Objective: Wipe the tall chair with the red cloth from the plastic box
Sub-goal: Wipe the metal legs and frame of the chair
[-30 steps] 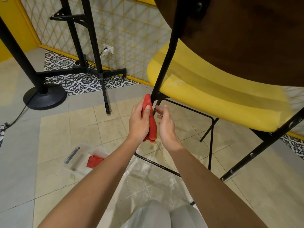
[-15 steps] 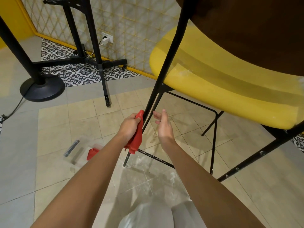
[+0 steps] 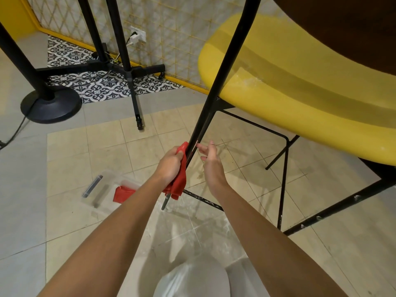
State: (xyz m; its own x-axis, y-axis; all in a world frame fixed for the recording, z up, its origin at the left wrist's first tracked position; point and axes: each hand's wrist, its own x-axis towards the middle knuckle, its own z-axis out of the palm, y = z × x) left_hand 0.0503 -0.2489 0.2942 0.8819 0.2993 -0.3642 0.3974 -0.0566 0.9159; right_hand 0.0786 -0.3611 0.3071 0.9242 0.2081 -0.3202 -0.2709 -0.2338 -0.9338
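Observation:
The tall chair has a yellow seat [image 3: 300, 86] on thin black legs. My left hand [image 3: 170, 166] is shut on the red cloth [image 3: 180, 179], pressing it against the chair's front left leg [image 3: 216, 86] low down, near the footrest bar. My right hand [image 3: 211, 163] hovers just right of that leg, fingers apart, holding nothing. On the floor to the left lies the clear plastic box [image 3: 100, 189] with a second red cloth [image 3: 123, 192] inside it.
A black round pole base [image 3: 50, 106] and a black stand with crossed feet [image 3: 128, 69] stand at the back left by the tiled wall. A cable runs along the floor at the left edge. A dark brown tabletop [image 3: 342, 28] overhangs the chair at top right.
My left hand has slid the red cloth down the chair leg from just under the seat to near the footrest bar. My right hand followed alongside, still holding nothing.

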